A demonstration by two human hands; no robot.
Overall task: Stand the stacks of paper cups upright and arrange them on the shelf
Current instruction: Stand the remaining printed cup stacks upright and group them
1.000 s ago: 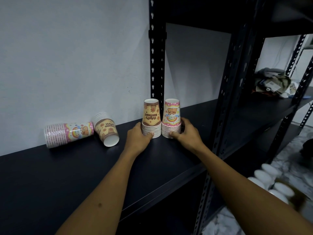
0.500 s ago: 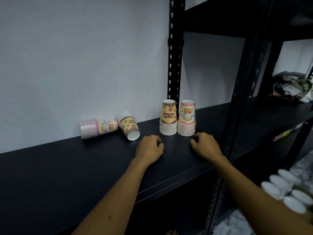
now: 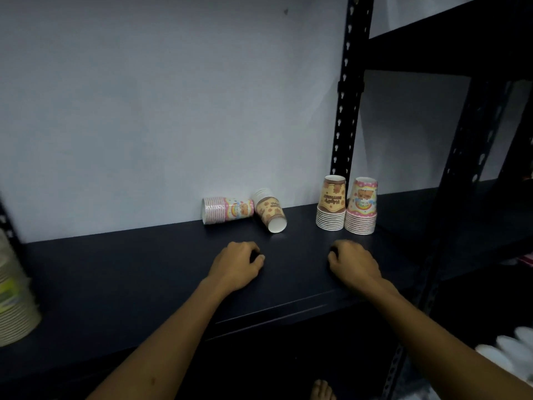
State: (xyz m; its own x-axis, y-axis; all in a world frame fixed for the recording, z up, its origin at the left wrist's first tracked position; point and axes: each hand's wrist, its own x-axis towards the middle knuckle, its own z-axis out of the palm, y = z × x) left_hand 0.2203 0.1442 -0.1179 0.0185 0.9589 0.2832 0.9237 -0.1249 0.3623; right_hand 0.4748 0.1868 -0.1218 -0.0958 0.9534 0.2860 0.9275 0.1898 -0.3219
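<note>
Shelf [image 3: 144,284]: both hands off upright stacks [image 3: 346,209], pulled back, empty

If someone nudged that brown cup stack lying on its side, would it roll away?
Probably: the brown cup stack lies on its round side, so it would likely roll, curving because cups taper. It looks light, being paper, and the pink cup stack lying beside it might block it leftward.

- Our left hand [image 3: 235,265] lies knuckles up, fingers loosely curled under, holding nothing.
- Our right hand [image 3: 354,262] lies likewise, fingers curled loosely, thumb tucked toward the left, holding nothing.
- Both forearms reach forward from the lower edge, bare, well apart at the elbows and nearer at the wrists.
- A bare foot [image 3: 323,390] shows below.
</note>
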